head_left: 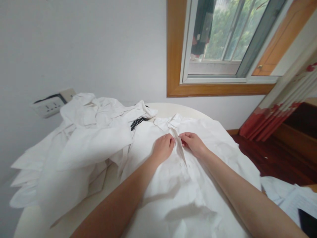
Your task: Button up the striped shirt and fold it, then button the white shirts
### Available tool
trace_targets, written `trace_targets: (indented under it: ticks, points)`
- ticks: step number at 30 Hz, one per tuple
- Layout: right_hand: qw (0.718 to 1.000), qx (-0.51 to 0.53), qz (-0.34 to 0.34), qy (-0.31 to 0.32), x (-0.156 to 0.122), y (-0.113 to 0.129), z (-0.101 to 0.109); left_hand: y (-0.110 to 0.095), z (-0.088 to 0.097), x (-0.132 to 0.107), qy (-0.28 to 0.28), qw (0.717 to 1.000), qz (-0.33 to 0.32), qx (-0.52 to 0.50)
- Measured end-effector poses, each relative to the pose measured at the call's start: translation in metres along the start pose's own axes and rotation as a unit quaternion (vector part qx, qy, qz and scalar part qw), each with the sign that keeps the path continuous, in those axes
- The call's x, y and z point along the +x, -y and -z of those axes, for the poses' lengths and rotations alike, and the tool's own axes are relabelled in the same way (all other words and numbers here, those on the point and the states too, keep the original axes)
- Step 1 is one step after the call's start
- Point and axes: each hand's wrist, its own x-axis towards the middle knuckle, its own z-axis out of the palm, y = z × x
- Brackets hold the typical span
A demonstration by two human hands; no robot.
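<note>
A white shirt [210,155] lies spread on a round white table [163,107], collar pointing away from me. My left hand [163,148] pinches the left edge of the button strip just below the collar, fingers closed on the cloth. My right hand [192,142] pinches the facing edge of the same strip, a finger's width from the left hand. Both forearms reach over the shirt's lower part.
A heap of crumpled white shirts [84,138] covers the table's left side, with a dark striped piece [137,122] poking out. A wall socket [51,105] sits behind the heap. A window [223,43] and red-patterned curtain [279,109] stand to the right; papers [292,198] lie at lower right.
</note>
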Motion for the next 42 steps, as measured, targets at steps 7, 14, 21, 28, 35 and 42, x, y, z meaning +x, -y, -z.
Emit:
trace_targets:
  ticks: [7,14,21,28,35,42]
  points:
    - [0.999,-0.041,-0.015,-0.013,-0.001,-0.011,-0.006,0.008,-0.010,0.003,-0.006,0.999,0.002,-0.047]
    - [0.992,-0.120,0.016,-0.019,0.001,-0.017,-0.004,0.010,-0.008,0.007,0.005,0.991,0.046,-0.126]
    - [0.995,-0.100,0.014,-0.001,0.004,-0.019,-0.001,0.011,-0.006,0.007,0.018,0.990,0.039,-0.134]
    - [0.996,-0.011,-0.020,0.088,0.002,-0.009,0.007,0.014,-0.008,0.005,0.019,0.991,0.019,-0.131]
    - [0.998,-0.048,-0.015,0.041,0.003,-0.009,0.003,0.015,-0.008,0.003,0.024,0.992,0.002,-0.124]
    - [0.988,-0.152,0.027,-0.003,0.003,-0.012,-0.003,0.014,-0.007,0.004,0.033,0.993,0.017,-0.116]
